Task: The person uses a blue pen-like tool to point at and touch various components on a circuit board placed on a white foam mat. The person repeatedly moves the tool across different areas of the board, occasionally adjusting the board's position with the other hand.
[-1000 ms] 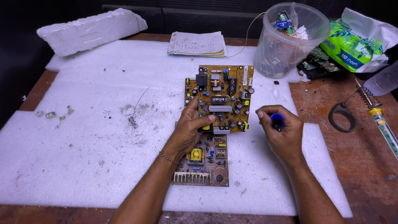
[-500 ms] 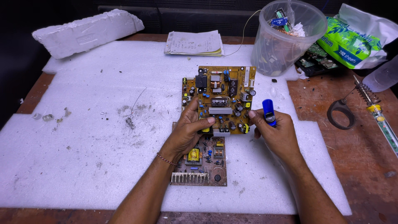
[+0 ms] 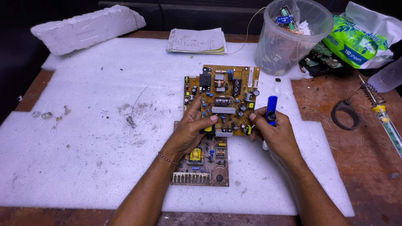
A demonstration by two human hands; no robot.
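A yellow-brown circuit board [image 3: 224,94] with many components lies on white foam sheet [image 3: 96,138]. My left hand [image 3: 190,129] grips its lower left edge, thumb on top of the board. My right hand [image 3: 274,134] is at the board's lower right corner and holds a blue-handled tool [image 3: 271,109] upright, its white tip below the hand. A second, darker brown circuit board [image 3: 205,163] lies under my left wrist, partly covered by the upper board.
A clear plastic tub of parts [image 3: 291,33] stands behind the board. Beside it lie a green-and-white packet [image 3: 356,39], a soldering iron [image 3: 381,113] on the wooden table, a paper pad [image 3: 197,42], a white foam block [image 3: 83,27] and a wire scrap [image 3: 132,121].
The blue-handled tool has come up from inside my right fist to stand upright above it. Both hands stay at the yellow-brown board's lower edge.
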